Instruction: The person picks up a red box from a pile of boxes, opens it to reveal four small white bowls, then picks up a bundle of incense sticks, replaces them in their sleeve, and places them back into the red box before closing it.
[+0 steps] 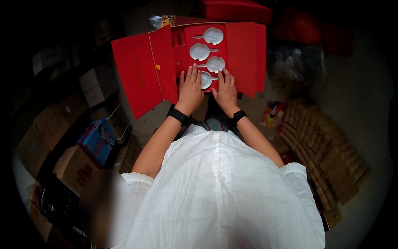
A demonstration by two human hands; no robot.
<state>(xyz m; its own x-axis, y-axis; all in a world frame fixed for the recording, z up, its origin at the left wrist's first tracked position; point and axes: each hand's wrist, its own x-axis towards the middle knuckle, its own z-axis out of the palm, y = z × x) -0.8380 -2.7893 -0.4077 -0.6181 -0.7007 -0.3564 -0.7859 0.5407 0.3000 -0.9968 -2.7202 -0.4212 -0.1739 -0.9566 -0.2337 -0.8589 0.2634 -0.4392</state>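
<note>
A red gift box [240, 54] lies with its flaps spread to both sides. In its red insert sits a column of several silver-white round discs, each with a thin tail; the tails point left and right in turn. My left hand [190, 91] rests on the insert, fingers stretched out, beside the left edge of the nearest disc [205, 80]. My right hand [226, 91] lies over that disc's tail, fingers extended, its tips touching or close to the edge of the disc above [215, 64]. Neither hand grips anything visible. Dark bands circle both wrists.
The box's left flap [134, 74] carries a small yellow tab. Cardboard boxes [54, 120] and a blue printed box [98, 141] are stacked at my left. Brown paper-like bundles [319, 145] fill the right. Another red box [236, 10] stands at the far side.
</note>
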